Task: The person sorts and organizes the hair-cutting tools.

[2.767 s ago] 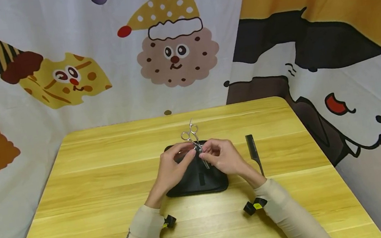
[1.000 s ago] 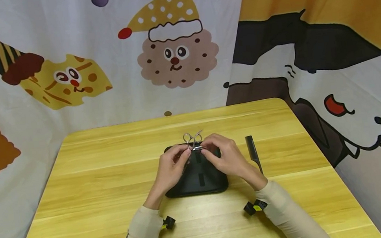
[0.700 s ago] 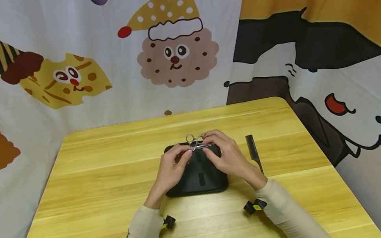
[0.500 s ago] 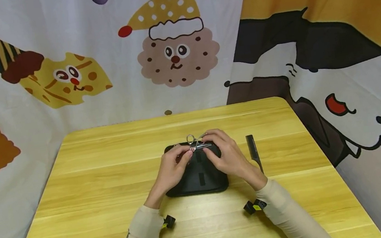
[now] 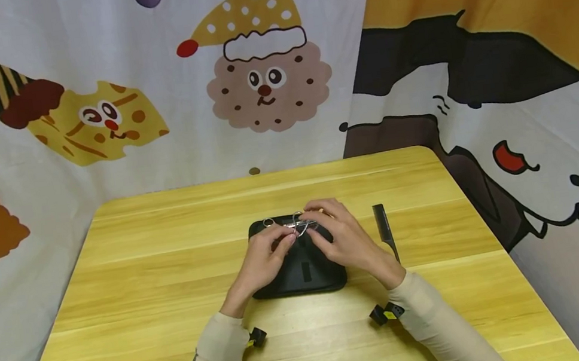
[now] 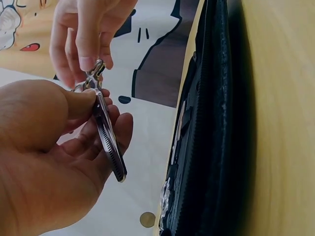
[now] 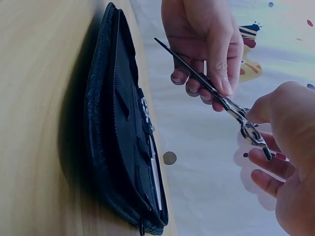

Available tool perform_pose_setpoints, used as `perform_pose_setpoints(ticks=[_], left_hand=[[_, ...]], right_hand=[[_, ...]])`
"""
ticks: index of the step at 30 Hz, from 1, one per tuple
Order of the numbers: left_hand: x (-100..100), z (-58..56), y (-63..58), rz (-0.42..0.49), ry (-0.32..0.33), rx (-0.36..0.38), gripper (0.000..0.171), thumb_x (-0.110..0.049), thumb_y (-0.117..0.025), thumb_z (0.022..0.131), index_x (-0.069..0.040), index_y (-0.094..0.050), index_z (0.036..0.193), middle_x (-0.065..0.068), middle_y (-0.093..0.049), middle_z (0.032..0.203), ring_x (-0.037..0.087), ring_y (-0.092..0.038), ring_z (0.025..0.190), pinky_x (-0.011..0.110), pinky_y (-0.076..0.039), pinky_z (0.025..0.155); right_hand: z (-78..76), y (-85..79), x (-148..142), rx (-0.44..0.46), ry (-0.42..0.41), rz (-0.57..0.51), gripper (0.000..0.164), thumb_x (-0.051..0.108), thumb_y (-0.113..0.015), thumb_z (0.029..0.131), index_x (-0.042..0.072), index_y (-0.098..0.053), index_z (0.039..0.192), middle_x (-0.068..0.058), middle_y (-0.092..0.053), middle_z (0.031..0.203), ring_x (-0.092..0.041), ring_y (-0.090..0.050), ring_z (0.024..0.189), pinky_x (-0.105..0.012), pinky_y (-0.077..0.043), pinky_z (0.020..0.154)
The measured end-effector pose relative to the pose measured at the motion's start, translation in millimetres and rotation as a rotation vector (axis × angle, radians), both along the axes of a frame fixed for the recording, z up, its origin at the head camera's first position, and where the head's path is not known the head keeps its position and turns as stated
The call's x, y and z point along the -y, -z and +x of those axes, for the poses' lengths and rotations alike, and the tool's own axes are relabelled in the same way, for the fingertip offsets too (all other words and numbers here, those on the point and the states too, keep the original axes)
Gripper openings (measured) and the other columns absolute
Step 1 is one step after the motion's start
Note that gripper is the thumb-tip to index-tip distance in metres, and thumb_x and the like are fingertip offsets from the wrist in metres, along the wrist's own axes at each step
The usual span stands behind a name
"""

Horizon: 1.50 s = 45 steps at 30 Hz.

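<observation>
Both hands hold a pair of silver thinning scissors [image 6: 108, 135] above an unzipped black case [image 5: 302, 287]. The left hand [image 5: 263, 259] pinches them between thumb and fingers near the pivot, and the toothed blade runs back along its palm in the left wrist view. At the handle end, the right hand [image 5: 348, 239] has its thumb and fingertips on the finger rings [image 7: 253, 135]. Blades point left, rings right. Inside the case lies a second silver pair of scissors [image 7: 148, 115], one of whose rings shows beside the left hand in the head view.
A black tail comb [image 5: 384, 226] lies on the wooden table [image 5: 176, 315] to the right of the case, its tail partly behind the right forearm. Behind the table hangs a cartoon-print curtain [image 5: 183, 157]. A small black camera is strapped at each wrist.
The scissors have been turned over between the hands: their rings stood upward, then their blades pointed right; now the blades point left. The right fingers have shifted to the rings. The case and comb stayed put.
</observation>
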<state>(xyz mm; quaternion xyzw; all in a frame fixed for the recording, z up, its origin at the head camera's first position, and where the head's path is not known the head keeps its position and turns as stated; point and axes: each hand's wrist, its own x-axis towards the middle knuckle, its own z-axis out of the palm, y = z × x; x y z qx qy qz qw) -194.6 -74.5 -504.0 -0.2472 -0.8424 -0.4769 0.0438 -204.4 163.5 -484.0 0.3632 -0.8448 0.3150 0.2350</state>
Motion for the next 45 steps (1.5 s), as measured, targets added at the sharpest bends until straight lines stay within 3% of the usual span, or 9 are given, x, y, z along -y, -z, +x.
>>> perform_pose_setpoints(ticks=[3, 9, 12, 18, 24, 28, 36, 40, 45], left_hand=[[0, 0.6, -1.3, -0.014, 0.014, 0.001, 0.016, -0.011, -0.071, 0.112, -0.006, -0.084, 0.119, 0.009, -0.081, 0.112, 0.014, -0.069, 0.093, 0.025, -0.060, 0.082], [0, 1.1, -0.7, -0.044, 0.038, -0.007, 0.018, -0.015, -0.070, 0.113, -0.008, -0.085, 0.122, 0.006, -0.078, 0.101, 0.010, -0.061, 0.082, 0.024, -0.052, 0.077], [0, 1.7, 0.1, -0.053, 0.048, -0.009, 0.018, -0.014, -0.071, 0.112, -0.008, -0.085, 0.121, 0.007, -0.080, 0.105, 0.011, -0.066, 0.086, 0.025, -0.055, 0.079], [-2, 3.0, 5.2, -0.088, 0.074, 0.037, 0.017, -0.016, -0.072, 0.112, -0.008, -0.085, 0.121, 0.006, -0.084, 0.113, 0.013, -0.072, 0.095, 0.026, -0.059, 0.085], [-3, 4.5, 13.5, -0.124, 0.125, 0.089, 0.018, -0.018, -0.073, 0.112, -0.009, -0.085, 0.120, 0.005, -0.083, 0.110, 0.007, -0.068, 0.087, 0.022, -0.058, 0.078], [-4, 3.7, 16.7, -0.152, 0.158, 0.079, 0.018, -0.019, -0.072, 0.113, -0.009, -0.085, 0.120, 0.004, -0.083, 0.107, 0.005, -0.069, 0.086, 0.021, -0.059, 0.078], [-4, 0.6, 13.1, -0.151, 0.105, 0.040, 0.018, -0.016, -0.072, 0.112, -0.006, -0.086, 0.119, 0.007, -0.085, 0.112, 0.012, -0.074, 0.091, 0.025, -0.061, 0.080], [-3, 0.3, 13.0, -0.163, 0.098, 0.054, 0.019, -0.017, -0.071, 0.113, -0.006, -0.086, 0.119, 0.007, -0.085, 0.116, 0.015, -0.076, 0.098, 0.028, -0.062, 0.085], [-3, 0.6, 11.7, -0.173, 0.112, 0.071, 0.018, -0.016, -0.072, 0.112, -0.008, -0.086, 0.120, 0.006, -0.085, 0.117, 0.016, -0.077, 0.102, 0.028, -0.063, 0.089]], right_hand=[[-0.3, 0.6, 0, -0.008, -0.007, 0.038, 0.027, 0.003, -0.086, 0.096, 0.005, -0.082, 0.123, -0.017, -0.074, 0.134, -0.033, -0.070, 0.124, -0.052, -0.059, 0.106], [-0.8, 3.2, -1, -0.018, -0.002, 0.101, 0.023, 0.003, -0.086, 0.096, 0.006, -0.082, 0.119, -0.015, -0.076, 0.130, -0.032, -0.072, 0.122, -0.052, -0.060, 0.109], [-0.7, 4.8, -1, -0.014, 0.000, 0.124, 0.022, 0.002, -0.084, 0.097, 0.005, -0.082, 0.119, -0.014, -0.076, 0.129, -0.030, -0.072, 0.119, -0.050, -0.061, 0.107], [1.8, 10.0, -4, 0.058, 0.016, 0.189, 0.024, 0.003, -0.082, 0.099, 0.006, -0.082, 0.122, -0.013, -0.076, 0.131, -0.029, -0.072, 0.118, -0.049, -0.062, 0.106], [3.1, 17.0, -7, 0.115, 0.012, 0.263, 0.019, 0.003, -0.084, 0.097, 0.006, -0.084, 0.116, -0.012, -0.078, 0.129, -0.029, -0.073, 0.118, -0.049, -0.063, 0.104], [0.5, 17.0, -8, 0.117, -0.005, 0.289, 0.014, 0.003, -0.086, 0.096, 0.006, -0.085, 0.110, -0.010, -0.079, 0.124, -0.028, -0.073, 0.115, -0.048, -0.063, 0.102], [-3.0, 9.6, -8, 0.141, -0.022, 0.278, 0.025, 0.000, -0.081, 0.100, 0.002, -0.084, 0.124, -0.014, -0.079, 0.131, -0.030, -0.076, 0.122, -0.048, -0.065, 0.107], [-3.2, 9.5, -9, 0.176, -0.047, 0.288, 0.028, -0.005, -0.079, 0.099, 0.000, -0.082, 0.126, -0.015, -0.078, 0.131, -0.029, -0.078, 0.120, -0.041, -0.069, 0.101], [-2.8, 12.9, -9, 0.192, -0.073, 0.261, 0.025, -0.011, -0.079, 0.096, 0.000, -0.082, 0.119, -0.013, -0.077, 0.121, -0.023, -0.079, 0.106, -0.034, -0.070, 0.090]])
